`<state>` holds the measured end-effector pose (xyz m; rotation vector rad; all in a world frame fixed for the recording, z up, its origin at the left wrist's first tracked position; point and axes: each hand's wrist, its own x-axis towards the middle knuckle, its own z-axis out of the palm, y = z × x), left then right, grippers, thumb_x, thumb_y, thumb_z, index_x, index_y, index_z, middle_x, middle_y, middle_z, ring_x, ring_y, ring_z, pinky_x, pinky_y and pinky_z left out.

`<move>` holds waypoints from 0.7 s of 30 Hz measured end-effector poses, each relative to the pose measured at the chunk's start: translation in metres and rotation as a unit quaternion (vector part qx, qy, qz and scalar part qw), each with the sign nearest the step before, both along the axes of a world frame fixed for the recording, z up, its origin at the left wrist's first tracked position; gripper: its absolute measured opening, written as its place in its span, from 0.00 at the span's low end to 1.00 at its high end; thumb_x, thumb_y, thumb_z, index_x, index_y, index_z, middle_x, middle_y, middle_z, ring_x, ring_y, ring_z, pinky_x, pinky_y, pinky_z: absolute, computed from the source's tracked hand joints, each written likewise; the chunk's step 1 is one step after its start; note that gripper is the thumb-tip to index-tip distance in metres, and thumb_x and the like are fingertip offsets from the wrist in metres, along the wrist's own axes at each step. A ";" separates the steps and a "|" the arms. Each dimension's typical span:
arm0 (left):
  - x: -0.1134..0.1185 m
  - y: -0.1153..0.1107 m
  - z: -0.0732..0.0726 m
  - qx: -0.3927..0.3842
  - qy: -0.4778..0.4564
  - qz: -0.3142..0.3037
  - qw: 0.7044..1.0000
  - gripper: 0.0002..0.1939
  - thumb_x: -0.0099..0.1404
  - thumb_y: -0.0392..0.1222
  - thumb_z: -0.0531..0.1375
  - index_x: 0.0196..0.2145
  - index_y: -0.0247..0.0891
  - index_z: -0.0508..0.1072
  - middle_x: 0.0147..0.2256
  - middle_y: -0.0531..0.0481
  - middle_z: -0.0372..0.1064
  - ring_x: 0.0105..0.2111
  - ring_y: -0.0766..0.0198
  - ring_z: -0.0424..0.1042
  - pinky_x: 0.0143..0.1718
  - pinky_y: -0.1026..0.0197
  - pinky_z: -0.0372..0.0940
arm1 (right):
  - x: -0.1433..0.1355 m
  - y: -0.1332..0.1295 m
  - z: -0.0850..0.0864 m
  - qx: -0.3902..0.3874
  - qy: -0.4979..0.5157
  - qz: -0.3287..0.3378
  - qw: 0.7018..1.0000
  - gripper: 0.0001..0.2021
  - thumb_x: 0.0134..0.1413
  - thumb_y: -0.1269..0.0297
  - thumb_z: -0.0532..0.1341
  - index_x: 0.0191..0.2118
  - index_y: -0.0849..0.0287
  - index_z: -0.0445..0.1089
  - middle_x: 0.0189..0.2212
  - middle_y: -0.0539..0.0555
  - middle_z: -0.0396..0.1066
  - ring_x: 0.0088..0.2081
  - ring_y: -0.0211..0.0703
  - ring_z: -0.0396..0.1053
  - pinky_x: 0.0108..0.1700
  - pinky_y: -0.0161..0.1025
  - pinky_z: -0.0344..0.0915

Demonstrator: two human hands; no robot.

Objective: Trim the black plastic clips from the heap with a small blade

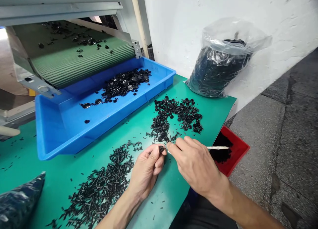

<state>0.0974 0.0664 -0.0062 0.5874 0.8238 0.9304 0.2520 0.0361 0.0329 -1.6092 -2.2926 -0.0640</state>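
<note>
Between thumb and fingers, my left hand (149, 167) pinches a small round black plastic part (161, 149). My right hand (196, 161) grips a thin tool with a pale handle (218, 147), whose narrow metal tip touches or nearly touches that part. Just beyond both hands lies a heap of small round black parts (179, 113) on the green tabletop (171, 189). To the left of my left hand spreads a pile of black stick-like pieces (99, 189). The tool's exact kind cannot be made out.
A blue tray (109, 123) holding black parts (126, 83) sits under the end of a green conveyor belt (81, 60). A clear bag of black pieces (218, 63) leans on the wall. Below the table's right edge is a red bin (238, 149). Another filled bag (22, 202) lies lower left.
</note>
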 end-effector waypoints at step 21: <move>0.009 -0.006 0.001 0.016 0.092 0.118 0.989 0.15 0.56 0.43 0.71 0.40 0.35 0.79 0.20 0.56 0.65 0.17 0.77 0.54 0.17 0.74 0.50 | -0.018 0.004 -0.004 -0.050 0.033 -0.116 0.991 0.06 0.61 0.74 0.57 0.38 0.58 0.69 0.32 0.53 0.69 0.35 0.46 0.65 0.32 0.41 0.54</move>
